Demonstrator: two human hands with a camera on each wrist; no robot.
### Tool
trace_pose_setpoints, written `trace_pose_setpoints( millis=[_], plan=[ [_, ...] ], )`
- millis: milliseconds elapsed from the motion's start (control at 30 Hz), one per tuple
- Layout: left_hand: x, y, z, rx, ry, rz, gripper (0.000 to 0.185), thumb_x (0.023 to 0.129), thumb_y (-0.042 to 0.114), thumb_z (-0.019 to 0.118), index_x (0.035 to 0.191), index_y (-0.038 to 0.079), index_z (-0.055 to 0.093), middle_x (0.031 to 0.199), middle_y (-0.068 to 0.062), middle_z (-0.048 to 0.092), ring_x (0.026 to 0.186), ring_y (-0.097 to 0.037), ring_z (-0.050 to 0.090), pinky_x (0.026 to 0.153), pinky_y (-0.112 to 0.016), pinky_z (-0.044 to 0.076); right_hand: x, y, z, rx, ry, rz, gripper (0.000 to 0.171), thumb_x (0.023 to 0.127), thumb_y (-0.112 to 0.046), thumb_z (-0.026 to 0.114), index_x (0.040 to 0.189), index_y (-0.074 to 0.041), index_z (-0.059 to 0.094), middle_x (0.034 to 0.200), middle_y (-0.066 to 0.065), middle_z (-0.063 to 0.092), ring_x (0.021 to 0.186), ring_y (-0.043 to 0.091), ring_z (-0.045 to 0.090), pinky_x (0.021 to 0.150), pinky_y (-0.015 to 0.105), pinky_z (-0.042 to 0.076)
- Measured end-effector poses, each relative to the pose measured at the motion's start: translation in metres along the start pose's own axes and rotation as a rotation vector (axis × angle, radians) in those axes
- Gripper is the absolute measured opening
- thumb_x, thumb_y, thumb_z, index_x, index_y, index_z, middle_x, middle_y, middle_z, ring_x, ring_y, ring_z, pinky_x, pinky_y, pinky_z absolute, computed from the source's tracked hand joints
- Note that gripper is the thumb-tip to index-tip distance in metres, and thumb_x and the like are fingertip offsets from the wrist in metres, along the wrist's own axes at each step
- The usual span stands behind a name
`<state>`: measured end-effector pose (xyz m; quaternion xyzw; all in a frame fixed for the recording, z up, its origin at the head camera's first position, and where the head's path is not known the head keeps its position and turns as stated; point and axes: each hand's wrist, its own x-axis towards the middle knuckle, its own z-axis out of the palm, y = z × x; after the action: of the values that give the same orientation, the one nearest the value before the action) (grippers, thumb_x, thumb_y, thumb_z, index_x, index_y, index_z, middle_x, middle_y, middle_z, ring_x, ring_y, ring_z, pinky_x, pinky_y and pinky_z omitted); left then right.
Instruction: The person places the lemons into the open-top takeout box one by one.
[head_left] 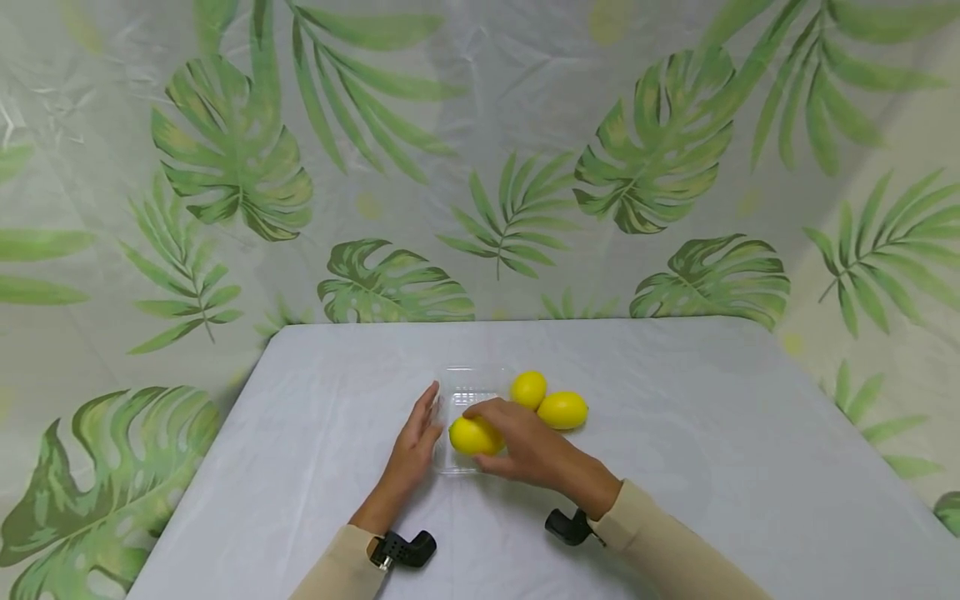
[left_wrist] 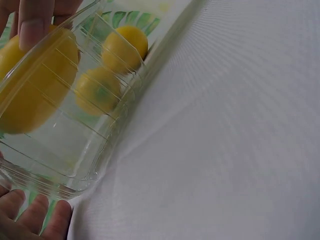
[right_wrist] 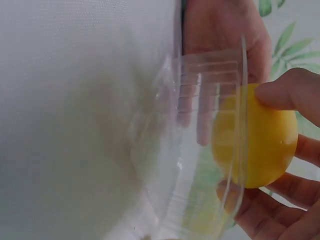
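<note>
A yellow lemon (head_left: 472,436) is gripped between the thumb and fingers of my right hand (head_left: 528,442), partly down inside a clear plastic container (head_left: 459,469). Through the container's wall the lemon (right_wrist: 267,140) also shows in the right wrist view. My left hand (head_left: 412,446) rests along the container's left side with its fingers extended; in the left wrist view its fingertips (left_wrist: 35,212) are at the container's end. Just right of the container lie two more lemons, one round-looking (head_left: 528,389) and one lying sideways (head_left: 564,410), touching or nearly so.
A white cloth covers the table (head_left: 675,467). Behind it hangs a leaf-print sheet (head_left: 517,108). Black wrist cameras are strapped on both arms, the left one (head_left: 405,550) and the right one (head_left: 568,527) close above the cloth.
</note>
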<state>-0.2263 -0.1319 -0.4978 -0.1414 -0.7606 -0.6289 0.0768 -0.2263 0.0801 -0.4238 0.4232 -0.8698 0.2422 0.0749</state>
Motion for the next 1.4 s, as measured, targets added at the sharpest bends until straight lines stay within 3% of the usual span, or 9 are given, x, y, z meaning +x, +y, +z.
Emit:
trace_pose_setpoints(
  millis=[500, 833, 933, 1233, 1300, 1400],
  plan=[
    [-0.001, 0.005, -0.001, -0.026, -0.015, -0.054, 0.056, 0.100, 0.000, 0.038, 0.153, 0.010, 0.023, 0.159, -0.008, 0.021, 0.142, -0.032, 0.027, 0.116, -0.043, 0.020, 0.009, -0.004, 0.007, -0.037, -0.081, 0.020, 0.045, 0.083, -0.030, 0.072, 0.122, -0.015, 0.056, 0.111, -0.001, 0.062, 0.089, 0.010, 0.055, 0.079, 0.025, 0.049],
    [-0.007, 0.043, -0.004, 0.015, -0.043, -0.075, 0.055, 0.099, -0.002, 0.037, 0.151, -0.003, 0.021, 0.157, -0.020, 0.020, 0.140, -0.041, 0.028, 0.114, -0.046, 0.023, 0.018, 0.001, 0.008, -0.022, -0.182, 0.027, 0.045, 0.084, -0.031, 0.070, 0.123, -0.012, 0.057, 0.116, 0.001, 0.065, 0.092, 0.010, 0.057, 0.084, 0.025, 0.049],
    [-0.006, 0.041, -0.004, 0.013, -0.042, -0.073, 0.055, 0.099, -0.002, 0.037, 0.151, -0.003, 0.021, 0.157, -0.020, 0.020, 0.140, -0.041, 0.028, 0.114, -0.047, 0.023, 0.020, 0.002, 0.008, -0.002, -0.219, 0.043, 0.044, 0.084, -0.031, 0.071, 0.123, -0.013, 0.058, 0.115, 0.000, 0.065, 0.090, 0.009, 0.056, 0.083, 0.024, 0.049],
    [-0.001, 0.003, -0.001, 0.018, 0.002, -0.060, 0.057, 0.100, 0.000, 0.037, 0.153, 0.013, 0.024, 0.159, -0.006, 0.023, 0.141, -0.032, 0.030, 0.115, -0.045, 0.022, 0.024, 0.006, 0.010, 0.044, -0.277, 0.070, 0.040, 0.085, -0.033, 0.070, 0.118, -0.016, 0.058, 0.105, -0.005, 0.064, 0.081, 0.010, 0.053, 0.071, 0.021, 0.045],
    [-0.002, 0.003, 0.000, 0.012, 0.000, -0.042, 0.056, 0.099, 0.001, 0.037, 0.153, 0.013, 0.025, 0.159, -0.007, 0.023, 0.141, -0.033, 0.030, 0.114, -0.046, 0.021, 0.024, 0.007, 0.010, 0.053, -0.283, 0.079, 0.039, 0.085, -0.033, 0.071, 0.117, -0.016, 0.058, 0.101, -0.006, 0.064, 0.079, 0.009, 0.053, 0.069, 0.021, 0.044],
    [-0.004, 0.019, -0.001, -0.005, -0.015, -0.044, 0.056, 0.099, -0.002, 0.037, 0.153, 0.006, 0.023, 0.158, -0.013, 0.022, 0.140, -0.038, 0.029, 0.114, -0.048, 0.021, 0.024, 0.008, 0.010, 0.056, -0.288, 0.083, 0.038, 0.085, -0.033, 0.071, 0.116, -0.016, 0.059, 0.098, -0.007, 0.063, 0.076, 0.009, 0.051, 0.066, 0.021, 0.043]
  ],
)
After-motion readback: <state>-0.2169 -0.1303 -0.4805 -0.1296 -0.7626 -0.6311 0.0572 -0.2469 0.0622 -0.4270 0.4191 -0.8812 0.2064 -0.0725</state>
